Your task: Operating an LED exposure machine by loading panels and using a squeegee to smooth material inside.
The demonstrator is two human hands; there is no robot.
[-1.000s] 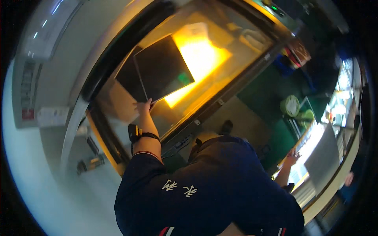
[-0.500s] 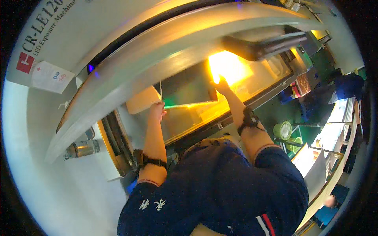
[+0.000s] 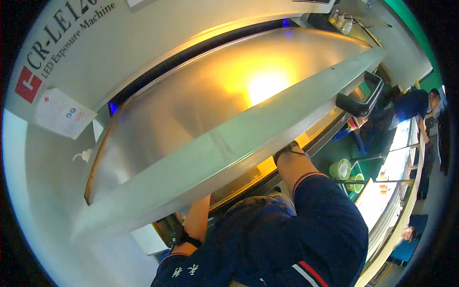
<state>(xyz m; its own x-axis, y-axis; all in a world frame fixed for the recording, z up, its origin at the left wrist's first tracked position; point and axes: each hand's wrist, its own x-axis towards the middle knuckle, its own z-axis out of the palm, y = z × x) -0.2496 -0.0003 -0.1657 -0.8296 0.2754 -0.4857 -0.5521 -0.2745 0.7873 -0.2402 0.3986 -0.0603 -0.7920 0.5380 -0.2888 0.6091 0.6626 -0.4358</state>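
Note:
The wide metal lid (image 3: 201, 165) of a large white machine hangs low in front of me, tilted, over the machine's bed. Both my hands are hidden beneath it. My left forearm (image 3: 197, 220), with a dark band at the wrist, passes under the lid's near edge at the left. Further right, my right forearm (image 3: 292, 165) also goes under, its dark wristband at the lid's edge. What the hands touch does not show. A yellow-lit strip of the bed (image 3: 265, 170) shows below the lid.
A black handle (image 3: 366, 101) sticks out from the lid's right end. Two green buckets (image 3: 340, 169) stand on the right by a rack with a curved pale rail (image 3: 406, 210). Another person (image 3: 411, 105) is at the far right. A paper sheet (image 3: 64, 114) hangs on the machine's left side.
The lid has come down toward me and now covers the bed. The dark panel and pale block on it, and both my hands, have gone out of sight under it.

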